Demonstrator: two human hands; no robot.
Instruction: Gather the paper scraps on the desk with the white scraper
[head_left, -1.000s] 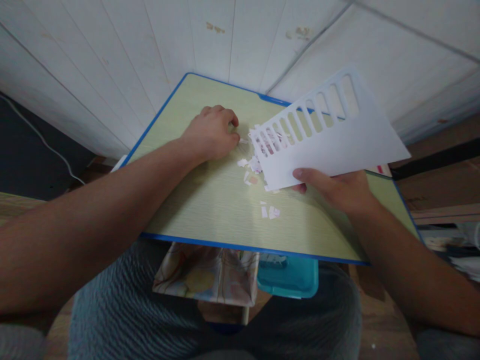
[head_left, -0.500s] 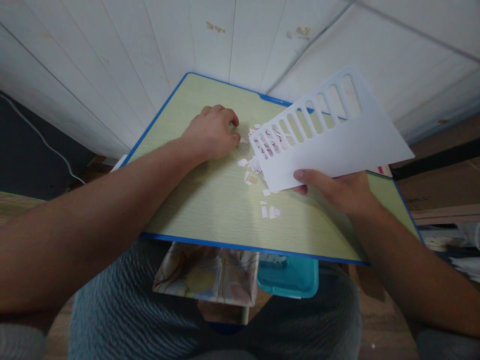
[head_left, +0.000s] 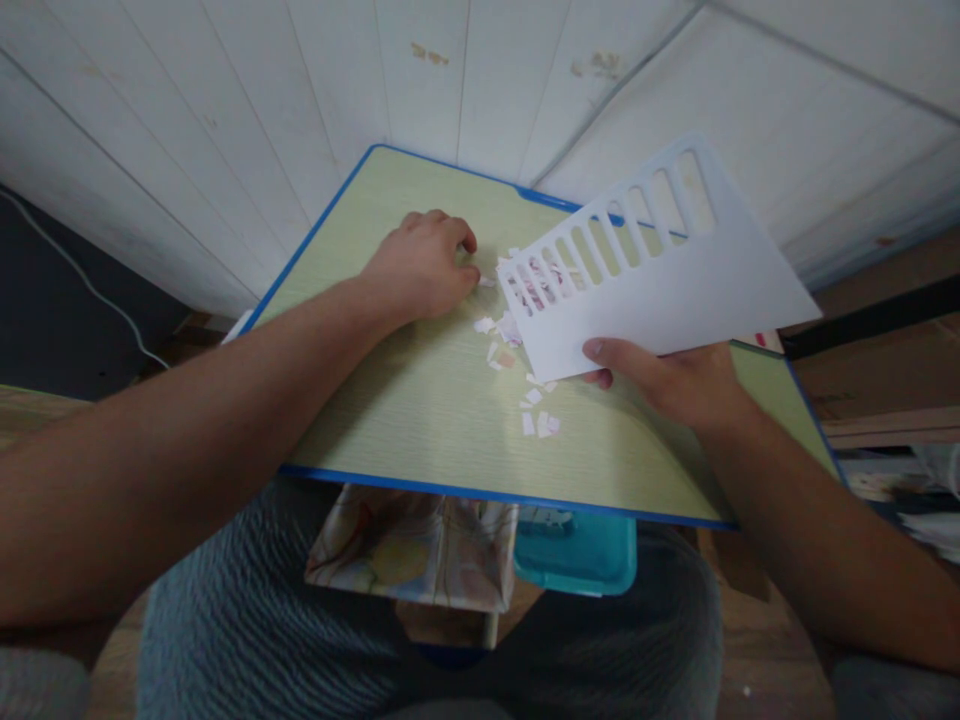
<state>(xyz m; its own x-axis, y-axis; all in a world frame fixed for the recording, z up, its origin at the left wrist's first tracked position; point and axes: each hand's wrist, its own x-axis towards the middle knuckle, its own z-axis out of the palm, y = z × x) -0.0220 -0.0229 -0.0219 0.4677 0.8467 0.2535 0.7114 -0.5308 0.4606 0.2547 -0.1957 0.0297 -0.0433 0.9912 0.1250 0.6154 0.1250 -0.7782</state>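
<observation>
My right hand (head_left: pixel 660 385) grips the lower edge of a white slotted sheet (head_left: pixel 645 300), thumb on top and fingertips underneath. A row of rounded slots, growing larger toward the far right, runs along the sheet's upper side. Torn paper scraps (head_left: pixel 508 328) lie on the table around its left end, and some show through the smallest slots. My left hand (head_left: pixel 427 262) rests on the tabletop left of the scraps, fingers curled, with a gap between thumb and index finger. One scrap lies close by its thumb tip; nothing is seen held there.
The pale green table (head_left: pixel 420 420) has a blue rim and stands against a white plank wall (head_left: pixel 315 90). Below its front edge are a patterned fabric bin (head_left: pixel 412 555) and a teal plastic container (head_left: pixel 577 555), between my knees. A cable (head_left: pixel 600 110) runs down the wall.
The white slotted sheet has shifted slightly left with my right hand. Another small scrap now shows below its lower left corner. My left hand has barely moved.
</observation>
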